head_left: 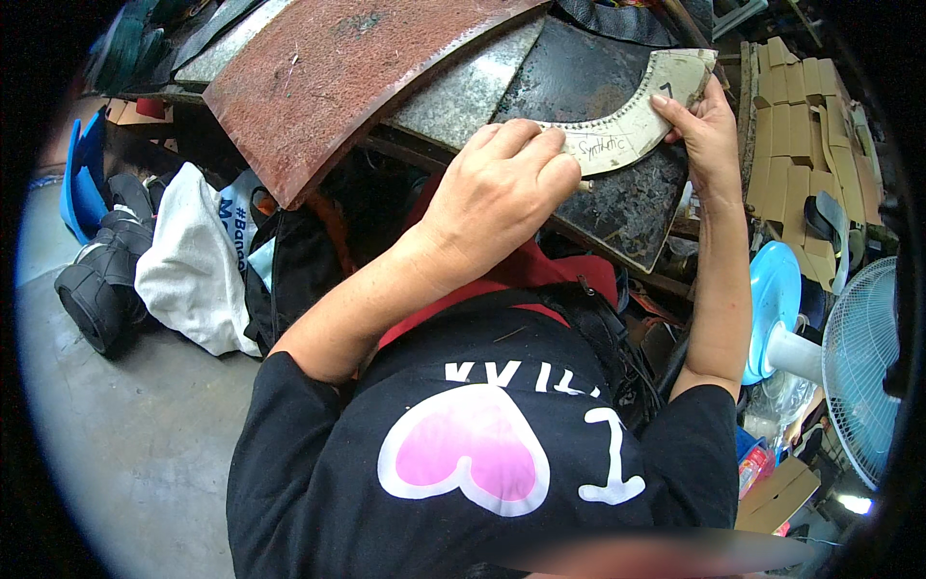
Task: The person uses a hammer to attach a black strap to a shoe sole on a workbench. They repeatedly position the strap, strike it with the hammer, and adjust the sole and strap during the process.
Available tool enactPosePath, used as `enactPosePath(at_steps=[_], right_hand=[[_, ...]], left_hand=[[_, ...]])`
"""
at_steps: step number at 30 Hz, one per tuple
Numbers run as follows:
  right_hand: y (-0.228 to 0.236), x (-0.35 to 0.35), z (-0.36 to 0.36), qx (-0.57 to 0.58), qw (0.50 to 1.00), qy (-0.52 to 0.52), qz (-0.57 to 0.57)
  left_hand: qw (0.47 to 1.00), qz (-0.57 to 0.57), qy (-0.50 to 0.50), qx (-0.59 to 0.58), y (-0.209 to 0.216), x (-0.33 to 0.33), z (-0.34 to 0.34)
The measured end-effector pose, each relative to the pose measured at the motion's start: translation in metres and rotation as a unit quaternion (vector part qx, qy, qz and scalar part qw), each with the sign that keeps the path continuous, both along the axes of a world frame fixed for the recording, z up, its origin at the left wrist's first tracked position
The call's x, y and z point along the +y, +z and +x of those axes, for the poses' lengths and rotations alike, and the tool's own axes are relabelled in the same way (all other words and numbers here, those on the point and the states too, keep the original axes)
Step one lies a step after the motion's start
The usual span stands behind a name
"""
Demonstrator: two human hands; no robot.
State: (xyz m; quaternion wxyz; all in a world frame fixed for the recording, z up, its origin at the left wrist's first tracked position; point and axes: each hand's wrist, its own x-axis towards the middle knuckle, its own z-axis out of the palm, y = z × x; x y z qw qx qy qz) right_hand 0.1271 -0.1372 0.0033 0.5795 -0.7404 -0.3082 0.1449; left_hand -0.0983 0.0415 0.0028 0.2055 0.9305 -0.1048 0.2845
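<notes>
A cream-coloured curved pattern piece (617, 138) is held over the dark worktop. It has pencil-like writing on its face and a row of small holes or notches along its inner curve. My right hand (702, 124) pinches its right end, thumb on top and fingers beneath. At its left end my left hand (502, 188) is closed, fingers curled over the edge; they hide that end. A small light tip (585, 185) pokes out beside the left hand's knuckles, too little of it showing to name.
A large reddish-brown, rough-surfaced sheet (357, 72) lies across the worktop (598, 72) on the left. Stacked cardboard pieces (796, 145), a blue round stool (772, 304) and a standing fan (863, 357) are at the right. A white cloth bag (193, 265) and black shoes (101, 280) are at left.
</notes>
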Motion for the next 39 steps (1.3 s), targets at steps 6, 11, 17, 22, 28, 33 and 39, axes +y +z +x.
enactPosePath(at_steps=[6,11,17,22,28,33,39], right_hand=[[0.000,0.003,0.000,0.015,1.000,-0.014,0.017],[0.000,0.005,0.002,0.016,1.000,-0.017,0.001],[-0.001,0.004,0.004,0.020,1.000,-0.016,0.005],[0.001,0.004,0.003,0.024,1.000,-0.016,0.005],[0.011,-0.001,-0.002,-0.041,0.996,-0.039,-0.072],[0.023,-0.011,-0.002,0.081,0.992,0.018,-0.099],[0.022,-0.011,0.001,0.089,0.989,0.024,-0.118]], left_hand=[[0.998,-0.052,0.018,-0.017,-0.003,0.003,0.007],[0.998,-0.058,0.002,0.010,0.004,0.008,0.012],[0.997,-0.071,0.007,0.021,0.008,0.009,0.019],[0.998,-0.064,0.009,0.004,0.006,0.005,0.022],[0.998,-0.057,0.006,0.017,0.001,0.003,0.019],[0.998,-0.051,0.012,0.017,0.001,0.003,0.018],[0.995,-0.052,0.037,-0.082,-0.005,0.001,0.011]])
